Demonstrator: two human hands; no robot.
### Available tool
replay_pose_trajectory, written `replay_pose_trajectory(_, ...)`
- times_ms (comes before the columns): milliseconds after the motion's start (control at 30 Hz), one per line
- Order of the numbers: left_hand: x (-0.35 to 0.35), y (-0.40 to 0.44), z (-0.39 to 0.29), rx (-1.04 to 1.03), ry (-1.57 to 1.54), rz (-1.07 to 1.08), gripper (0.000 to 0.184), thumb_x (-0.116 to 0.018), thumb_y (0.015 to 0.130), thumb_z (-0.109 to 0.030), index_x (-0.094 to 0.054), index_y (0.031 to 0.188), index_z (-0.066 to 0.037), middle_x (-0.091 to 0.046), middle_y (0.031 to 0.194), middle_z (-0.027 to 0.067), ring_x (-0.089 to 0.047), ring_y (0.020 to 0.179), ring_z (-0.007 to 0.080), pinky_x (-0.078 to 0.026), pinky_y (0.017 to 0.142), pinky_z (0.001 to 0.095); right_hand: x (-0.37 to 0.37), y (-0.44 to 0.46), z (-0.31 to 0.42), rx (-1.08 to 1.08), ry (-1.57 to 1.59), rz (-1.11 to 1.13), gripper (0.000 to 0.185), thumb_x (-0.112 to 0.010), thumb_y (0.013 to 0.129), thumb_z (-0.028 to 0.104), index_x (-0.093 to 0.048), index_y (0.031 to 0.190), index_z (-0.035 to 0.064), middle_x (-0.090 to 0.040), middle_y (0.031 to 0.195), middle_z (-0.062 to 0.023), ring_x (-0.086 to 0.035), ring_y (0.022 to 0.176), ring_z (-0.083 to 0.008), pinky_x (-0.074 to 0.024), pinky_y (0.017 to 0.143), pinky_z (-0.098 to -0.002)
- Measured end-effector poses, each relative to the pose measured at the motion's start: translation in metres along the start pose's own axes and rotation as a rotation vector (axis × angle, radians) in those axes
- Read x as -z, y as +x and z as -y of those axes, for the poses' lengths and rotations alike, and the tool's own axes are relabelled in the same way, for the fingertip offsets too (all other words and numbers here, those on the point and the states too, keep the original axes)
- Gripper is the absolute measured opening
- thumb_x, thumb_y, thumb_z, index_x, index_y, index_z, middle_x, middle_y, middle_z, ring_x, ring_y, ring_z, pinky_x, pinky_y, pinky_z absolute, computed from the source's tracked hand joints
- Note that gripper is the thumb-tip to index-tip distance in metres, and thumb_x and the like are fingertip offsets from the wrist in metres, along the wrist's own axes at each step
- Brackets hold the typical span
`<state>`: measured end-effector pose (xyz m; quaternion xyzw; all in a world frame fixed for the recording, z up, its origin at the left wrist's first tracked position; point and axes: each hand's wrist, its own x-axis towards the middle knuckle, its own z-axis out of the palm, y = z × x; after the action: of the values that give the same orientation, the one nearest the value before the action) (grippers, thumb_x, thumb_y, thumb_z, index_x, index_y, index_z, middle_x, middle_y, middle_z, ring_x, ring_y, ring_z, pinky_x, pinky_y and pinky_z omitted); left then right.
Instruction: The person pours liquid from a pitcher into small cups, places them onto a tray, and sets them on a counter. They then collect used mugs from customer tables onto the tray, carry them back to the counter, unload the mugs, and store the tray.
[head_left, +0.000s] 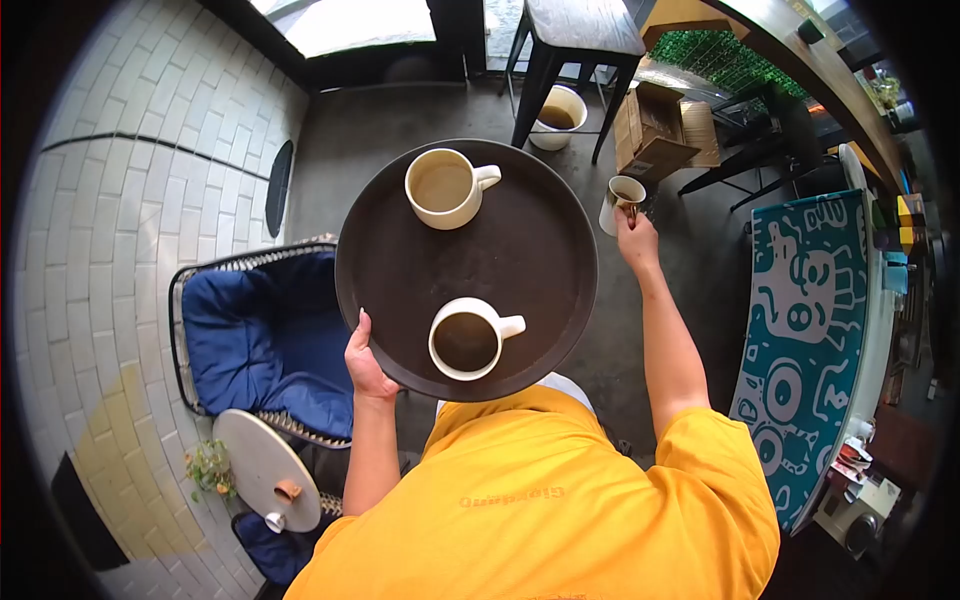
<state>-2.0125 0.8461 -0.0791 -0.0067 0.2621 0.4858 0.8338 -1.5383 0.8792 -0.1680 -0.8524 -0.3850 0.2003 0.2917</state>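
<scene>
A round dark tray (520, 250) rests on my left hand (368, 362), its thumb at the rim and the other fingers hidden underneath. Near the tray's far edge stands a white mug (441, 190) with light brown liquid. Another white mug (466, 340) with dark liquid stands near the close edge. Both handles point right. Out to the right of the tray, my right hand (637, 238) is closed on the handle of a third white mug (622, 200), held in the air with some brown liquid inside.
A blue cushioned chair (250, 330) and a round table (262, 460) with a plant stand at left. Ahead are a tall stool (585, 28), a white bucket (558, 118) and a cardboard box (650, 130). A counter with a teal patterned panel (800, 330) lines the right.
</scene>
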Motion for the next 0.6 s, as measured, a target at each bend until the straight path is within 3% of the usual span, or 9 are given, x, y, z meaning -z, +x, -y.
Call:
replay_pose_trajectory(200, -0.043, 0.097, -0.031, -0.033, 0.091, -0.139, 0.045, -0.046, 0.102, -0.032, -0.054, 0.132, 0.0, -0.061, 0.13, 0.0152, -0.059, 0.118, 0.0327, -0.045, 0.104, 0.0457, -0.038, 0.139, 0.018, -0.026, -0.216, -0.023, 0.045, -0.062, 0.09, 0.044, -0.06, 0.082, -0.0001, -0.067, 0.086, -0.0251, -0.064, 0.087, -0.0438, -0.0495, 0.076, -0.0467)
replay_pose_trajectory(467, -0.081, 0.166, -0.039, -0.093, 0.051, -0.22, 0.043, -0.047, 0.101, -0.029, -0.053, 0.133, 0.0, -0.06, 0.131, 0.0152, -0.059, 0.118, 0.0329, -0.045, 0.104, 0.046, -0.1, 0.289, 0.031, 0.044, -0.452, 0.056, 0.038, -0.059, 0.091, 0.038, -0.065, 0.092, 0.0008, -0.069, 0.094, -0.0261, -0.066, 0.096, -0.0429, -0.0509, 0.084, -0.0502)
replay_pose_trajectory(600, -0.095, 0.186, -0.024, -0.171, 0.01, -0.284, 0.046, -0.048, 0.101, -0.031, -0.053, 0.133, 0.0, -0.059, 0.133, 0.0155, -0.058, 0.12, 0.0335, -0.044, 0.105, 0.0463, -0.129, 0.35, 0.042, -0.002, -0.58, 0.177, 0.029, -0.058, 0.088, 0.025, -0.069, 0.099, -0.0002, -0.069, 0.102, -0.0261, -0.065, 0.101, -0.0425, -0.051, 0.09, -0.0487)
